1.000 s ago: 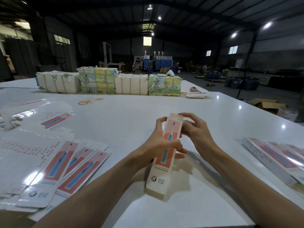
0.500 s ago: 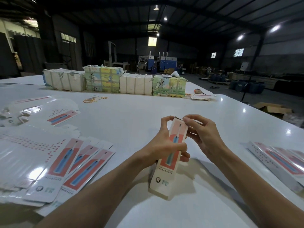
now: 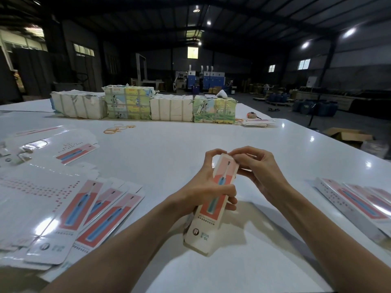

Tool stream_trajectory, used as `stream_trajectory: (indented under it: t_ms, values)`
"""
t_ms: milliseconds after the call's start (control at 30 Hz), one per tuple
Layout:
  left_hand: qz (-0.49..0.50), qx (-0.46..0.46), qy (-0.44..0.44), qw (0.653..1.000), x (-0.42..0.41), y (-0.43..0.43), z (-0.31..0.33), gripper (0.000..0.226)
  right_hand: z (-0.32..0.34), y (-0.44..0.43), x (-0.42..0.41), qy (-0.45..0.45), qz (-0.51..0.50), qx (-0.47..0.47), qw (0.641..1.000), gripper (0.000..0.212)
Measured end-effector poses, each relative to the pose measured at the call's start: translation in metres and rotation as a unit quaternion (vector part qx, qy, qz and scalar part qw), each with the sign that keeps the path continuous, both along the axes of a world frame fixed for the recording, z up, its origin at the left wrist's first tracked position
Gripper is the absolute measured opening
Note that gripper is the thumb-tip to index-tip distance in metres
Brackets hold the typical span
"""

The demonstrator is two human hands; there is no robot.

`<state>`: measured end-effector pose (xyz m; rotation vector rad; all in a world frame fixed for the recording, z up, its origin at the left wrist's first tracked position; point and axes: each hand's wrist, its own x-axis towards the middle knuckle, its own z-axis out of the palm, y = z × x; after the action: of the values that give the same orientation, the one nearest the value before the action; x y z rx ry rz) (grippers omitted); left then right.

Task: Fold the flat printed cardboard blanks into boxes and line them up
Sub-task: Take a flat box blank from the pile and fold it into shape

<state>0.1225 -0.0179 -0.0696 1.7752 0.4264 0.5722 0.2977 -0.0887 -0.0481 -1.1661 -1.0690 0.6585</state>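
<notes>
— What lies on the left?

— Flat blanks (image 3: 69,208), fanned in an overlapping pile on the white bench (image 3: 169,155), printed side up. One more blank (image 3: 76,154) lies apart, behind them.

— And farther back?

— Loose bands (image 3: 118,129) on the bench. Beyond them are four wrapped bundles (image 3: 143,106), set touching in a row along the far side.

— Where is the box?

— In the middle, held above the bench. The box (image 3: 213,208) is tilted, its top end pointing away from the person and its lower end toward the camera.

— How is it held?

— The left hand (image 3: 203,191) grips it round the middle, fingers curled over the printed front, with the forefinger reaching up to the top end. The right hand (image 3: 260,172) pinches that top end between thumb and forefinger, the other fingers loosely curled.

— Is the top flap closed?

— I cannot tell, since the fingertips cover it.

— And on the right?

— Folded boxes (image 3: 355,204) lie side by side, touching, near the bench's right edge, well apart from both hands.
</notes>
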Motion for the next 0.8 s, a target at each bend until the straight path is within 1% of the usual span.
stream_trajectory:
  t_ms: [133, 200, 300, 467, 533, 633, 667, 733, 800]
  values:
    - [0.020, -0.054, -0.026, 0.998, -0.002, 0.005, 0.003, 0.092, -0.002, 0.000, -0.008, 0.000, 0.063, 0.005, 0.998, 0.019]
    - [0.029, -0.077, -0.048, 0.995, -0.003, 0.007, 0.003, 0.090, -0.005, 0.002, -0.016, -0.025, 0.042, 0.013, 0.999, 0.021]
    - [0.039, -0.087, -0.064, 0.993, -0.003, 0.006, 0.002, 0.089, -0.008, 0.004, -0.022, -0.070, -0.014, 0.018, 0.997, 0.022]
    - [0.023, -0.100, -0.063, 0.993, -0.002, 0.004, -0.002, 0.094, -0.011, 0.000, -0.018, -0.098, -0.041, 0.045, 0.993, 0.012]
    - [0.016, -0.109, -0.060, 0.992, -0.002, 0.005, -0.002, 0.094, -0.013, 0.000, -0.016, -0.106, -0.045, 0.046, 0.992, 0.012]
    - [0.017, -0.129, -0.062, 0.990, -0.002, 0.007, -0.005, 0.083, -0.017, 0.002, -0.015, -0.121, -0.040, 0.017, 0.992, 0.017]
    - [0.024, -0.137, -0.066, 0.988, -0.001, 0.007, -0.008, 0.079, -0.019, 0.003, -0.016, -0.145, -0.045, 0.008, 0.988, 0.020]
    - [0.063, -0.155, -0.081, 0.983, 0.002, 0.010, -0.010, 0.067, -0.023, 0.006, -0.019, -0.229, -0.077, 0.000, 0.970, 0.028]
    - [0.100, -0.199, -0.127, 0.966, 0.005, 0.012, -0.010, 0.053, -0.026, 0.008, -0.024, -0.290, -0.098, 0.007, 0.952, 0.033]
